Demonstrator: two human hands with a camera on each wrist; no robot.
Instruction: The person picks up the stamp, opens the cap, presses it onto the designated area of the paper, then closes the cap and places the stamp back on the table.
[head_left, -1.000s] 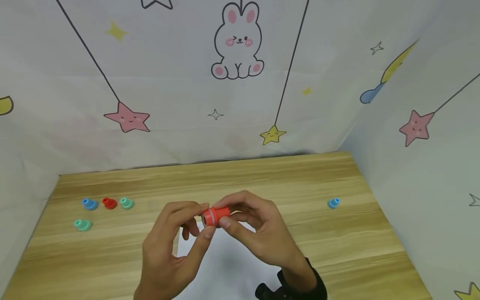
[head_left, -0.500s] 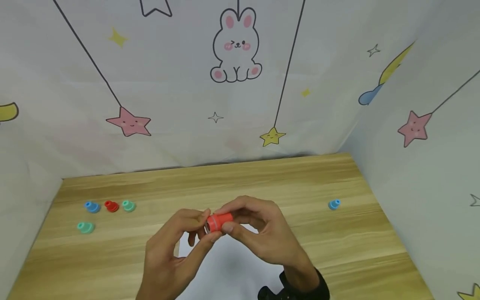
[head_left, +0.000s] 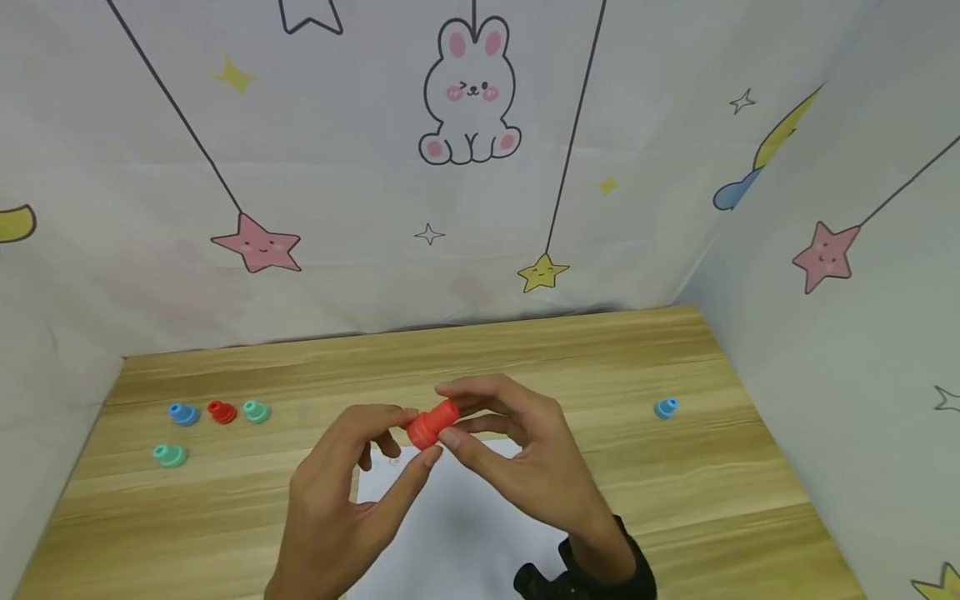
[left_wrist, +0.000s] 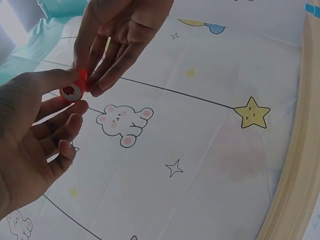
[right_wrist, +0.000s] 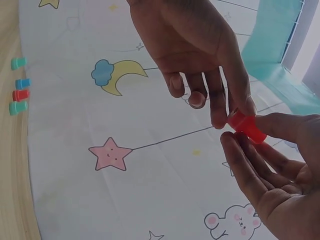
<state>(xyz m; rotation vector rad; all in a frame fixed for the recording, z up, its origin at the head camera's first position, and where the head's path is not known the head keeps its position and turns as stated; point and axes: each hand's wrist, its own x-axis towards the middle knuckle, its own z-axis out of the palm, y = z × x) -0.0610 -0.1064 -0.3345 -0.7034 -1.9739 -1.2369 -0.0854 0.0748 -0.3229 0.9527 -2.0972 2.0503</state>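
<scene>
A small red toy stamp is held up over a white sheet of paper. My left hand pinches its wide end between thumb and fingertips. At the narrow handle, my right hand grips with thumb and fingers. The left wrist view shows the stamp's round face, pale with a dark red shape that is too small to make out. In the right wrist view the red stamp sits between both hands' fingertips. A faint small mark shows near the paper's top left.
On the wooden table's left lie a blue stamp, a red stamp and two green stamps. Another blue stamp stands at the right. White printed cloth walls rise behind and at the sides.
The stamp has tilted in my fingers, its narrow end now pointing up to the right and its wide end turned away from the head camera. My right index finger has lifted slightly.
</scene>
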